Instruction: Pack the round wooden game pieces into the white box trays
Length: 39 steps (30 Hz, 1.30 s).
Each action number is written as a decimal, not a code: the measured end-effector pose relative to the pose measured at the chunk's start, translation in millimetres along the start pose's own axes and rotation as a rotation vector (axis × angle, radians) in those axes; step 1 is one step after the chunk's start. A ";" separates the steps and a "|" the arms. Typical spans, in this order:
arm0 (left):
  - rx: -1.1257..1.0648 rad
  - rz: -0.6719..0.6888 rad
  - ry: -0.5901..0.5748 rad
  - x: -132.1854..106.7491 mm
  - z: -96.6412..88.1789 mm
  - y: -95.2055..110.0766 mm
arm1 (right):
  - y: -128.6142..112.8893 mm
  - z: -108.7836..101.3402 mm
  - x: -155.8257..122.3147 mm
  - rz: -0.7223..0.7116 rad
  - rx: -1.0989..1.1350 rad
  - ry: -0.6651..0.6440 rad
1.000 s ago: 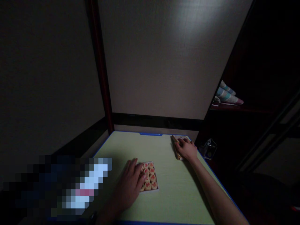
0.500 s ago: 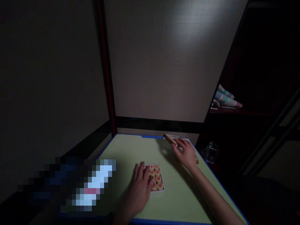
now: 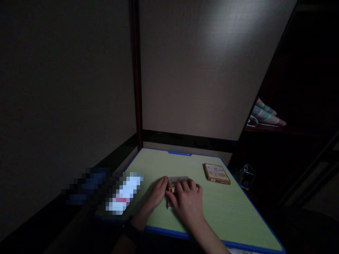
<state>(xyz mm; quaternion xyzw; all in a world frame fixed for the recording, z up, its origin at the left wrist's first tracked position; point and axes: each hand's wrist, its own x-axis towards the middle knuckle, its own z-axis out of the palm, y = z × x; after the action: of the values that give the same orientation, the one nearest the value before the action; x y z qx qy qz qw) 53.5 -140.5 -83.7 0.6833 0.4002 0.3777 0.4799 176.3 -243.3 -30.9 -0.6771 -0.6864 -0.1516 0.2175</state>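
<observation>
A flat game box with a patterned lid (image 3: pixel 178 181) lies on the green table top (image 3: pixel 227 208), near its front edge. My right hand (image 3: pixel 189 201) lies over the lid with its fingers curled down on it. My left hand (image 3: pixel 156 193) presses against the box's left side, fingers together. The round game pieces in the box are hidden under the lid and my hands. A second flat box with an orange border (image 3: pixel 216 173) lies at the far right of the table, apart from both hands.
The table has a blue rim (image 3: pixel 185 235) and stands in a dim corner, walls behind and left, a dark red post (image 3: pixel 136 70) at the corner. A clear glass container (image 3: pixel 246 174) sits right of the table. Folded striped cloths (image 3: pixel 266 114) lie on a shelf. A blurred patch covers the left.
My right hand lifted a lid from the far right box, carried it left and set it over the tray of pieces. My left hand slid to the tray's left side. The view shifted.
</observation>
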 end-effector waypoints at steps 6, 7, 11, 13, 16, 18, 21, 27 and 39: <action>0.102 0.102 -0.055 -16.3 -0.4 14.0 | 8.6 6.7 -28.6 -0.029 0.128 0.049; 0.192 0.121 -0.044 -18.2 0.3 14.0 | 15.1 6.0 -28.6 -0.033 0.183 0.060; 0.471 0.174 -0.015 -21.8 6.3 9.0 | 46.1 9.1 -14.1 -0.022 0.388 0.040; 0.518 0.179 -0.044 -23.9 9.1 7.8 | 58.0 16.9 -8.5 -0.009 0.448 -0.042; 0.571 0.184 -0.098 -30.2 8.9 10.4 | 65.5 31.7 -13.7 0.004 0.497 -0.188; 0.625 0.194 -0.137 -35.8 6.5 12.2 | 65.0 38.8 -24.1 -0.008 0.485 -0.226; 0.747 0.230 -0.171 -43.6 4.1 9.9 | 61.6 42.2 -39.0 -0.049 0.417 -0.240; 0.975 0.320 -0.132 -47.7 7.8 -5.3 | 58.1 38.5 -45.0 -0.087 0.317 -0.268; 0.702 0.166 -0.379 -12.5 -23.6 25.6 | 114.4 12.3 2.0 -0.051 0.875 -0.569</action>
<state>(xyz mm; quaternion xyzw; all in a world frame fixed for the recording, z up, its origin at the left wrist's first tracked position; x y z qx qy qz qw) 32.0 -149.2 -54.9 0.8932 0.3525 0.1231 0.2507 289.1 -231.2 -50.3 -0.5203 -0.7338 0.3342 0.2814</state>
